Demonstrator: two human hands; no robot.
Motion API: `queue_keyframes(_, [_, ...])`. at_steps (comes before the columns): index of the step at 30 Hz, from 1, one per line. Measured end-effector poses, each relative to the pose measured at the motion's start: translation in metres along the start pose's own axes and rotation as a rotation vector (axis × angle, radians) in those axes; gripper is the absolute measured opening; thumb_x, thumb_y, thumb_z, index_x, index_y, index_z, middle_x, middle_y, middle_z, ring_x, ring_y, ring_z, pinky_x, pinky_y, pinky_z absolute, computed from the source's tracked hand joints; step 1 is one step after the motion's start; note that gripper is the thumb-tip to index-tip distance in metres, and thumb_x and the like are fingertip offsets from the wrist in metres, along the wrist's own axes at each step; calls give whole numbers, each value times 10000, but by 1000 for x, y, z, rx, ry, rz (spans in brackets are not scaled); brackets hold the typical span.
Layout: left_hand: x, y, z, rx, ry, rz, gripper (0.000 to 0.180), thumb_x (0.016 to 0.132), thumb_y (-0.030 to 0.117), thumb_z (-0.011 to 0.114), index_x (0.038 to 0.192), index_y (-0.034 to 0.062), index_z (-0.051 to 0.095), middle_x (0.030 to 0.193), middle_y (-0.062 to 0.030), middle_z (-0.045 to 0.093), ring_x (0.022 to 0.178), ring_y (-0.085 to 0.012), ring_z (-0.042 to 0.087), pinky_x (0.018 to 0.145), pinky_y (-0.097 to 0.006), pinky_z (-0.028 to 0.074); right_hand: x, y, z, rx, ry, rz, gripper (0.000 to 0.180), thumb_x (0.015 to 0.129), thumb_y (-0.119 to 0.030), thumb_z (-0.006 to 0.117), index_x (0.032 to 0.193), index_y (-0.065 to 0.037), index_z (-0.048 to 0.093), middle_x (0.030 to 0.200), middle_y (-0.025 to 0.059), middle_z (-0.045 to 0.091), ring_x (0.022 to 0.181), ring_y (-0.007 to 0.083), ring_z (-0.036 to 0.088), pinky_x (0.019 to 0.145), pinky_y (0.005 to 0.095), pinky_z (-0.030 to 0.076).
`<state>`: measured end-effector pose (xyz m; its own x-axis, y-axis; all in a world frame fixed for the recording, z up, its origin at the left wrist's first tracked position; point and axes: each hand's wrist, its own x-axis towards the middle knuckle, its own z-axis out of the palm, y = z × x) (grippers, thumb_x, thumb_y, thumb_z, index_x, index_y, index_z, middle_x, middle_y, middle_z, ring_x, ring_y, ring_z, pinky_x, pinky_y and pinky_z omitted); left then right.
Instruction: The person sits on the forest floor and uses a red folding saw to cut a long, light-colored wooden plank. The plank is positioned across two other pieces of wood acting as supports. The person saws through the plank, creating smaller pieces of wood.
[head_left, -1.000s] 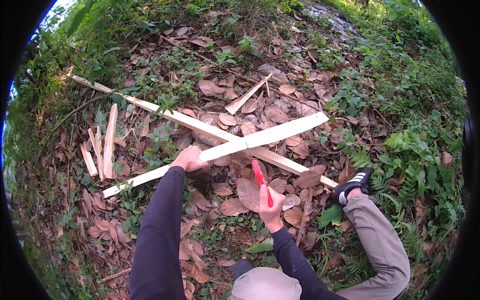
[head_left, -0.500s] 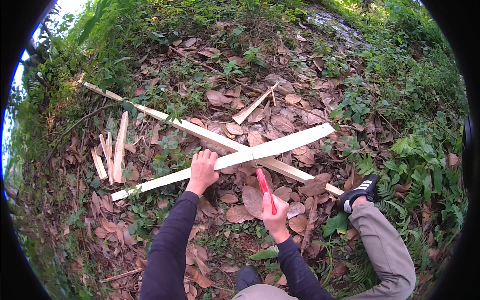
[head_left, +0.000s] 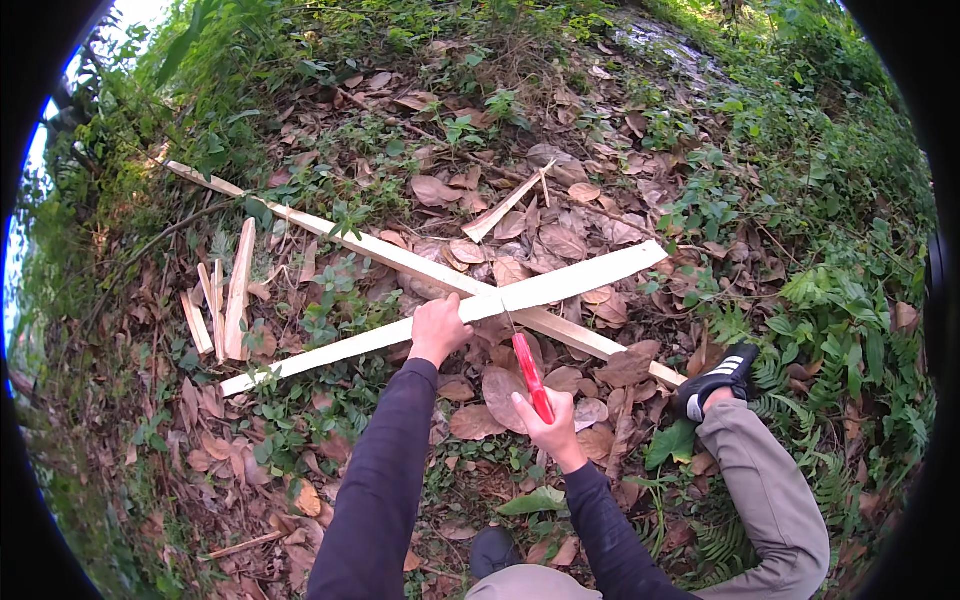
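Note:
A long pale wooden plank lies slantwise, crossing on top of a second long wooden strip. My left hand is closed over the upper plank, a little left of where the two cross. My right hand is wrapped round the red handle of a hand saw. The saw's thin blade, seen nearly edge-on, meets the upper plank close to the crossing. How deep the blade sits in the wood I cannot tell.
Several short wood offcuts lie at the left, and a split piece lies beyond the planks. My shoe is beside the right end of the lower strip. Dry brown leaves and green plants cover the ground.
My left hand has slid rightward along the upper plank, closer to the saw. My right hand and the saw have shifted slightly. The plank's left end has moved up a little.

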<state>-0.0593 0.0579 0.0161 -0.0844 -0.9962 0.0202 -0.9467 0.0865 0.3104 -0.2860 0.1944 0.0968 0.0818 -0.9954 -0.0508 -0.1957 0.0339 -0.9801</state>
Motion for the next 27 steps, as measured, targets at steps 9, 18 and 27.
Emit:
queue_keyframes(9, [1, -1, -4, 6, -48, -85, 265, 698, 261, 707, 859, 54, 669, 825, -184, 717, 808, -364, 719, 759, -474, 574, 0, -8, 13, -98, 104, -69, 253, 844, -104, 735, 675, -9, 572, 493, 60, 488, 428, 138, 478, 461, 334, 370])
queue_keyframes(18, [3, 4, -14, -28, -109, -118, 257, 702, 267, 699, 852, 59, 705, 864, -193, 728, 840, -367, 724, 793, -468, 579, -4, -3, 15, -145, 132, -75, 251, 838, -101, 730, 668, -18, 564, 494, 69, 488, 420, 168, 499, 463, 339, 376])
queue_keyframes(27, [4, 9, -24, -117, -223, -164, 303, 731, 236, 649, 911, 9, 736, 938, -254, 721, 943, -400, 706, 877, -481, 557, -12, 8, 15, -155, 163, -68, 232, 804, -61, 711, 653, -39, 535, 494, 92, 489, 403, 247, 505, 455, 370, 380])
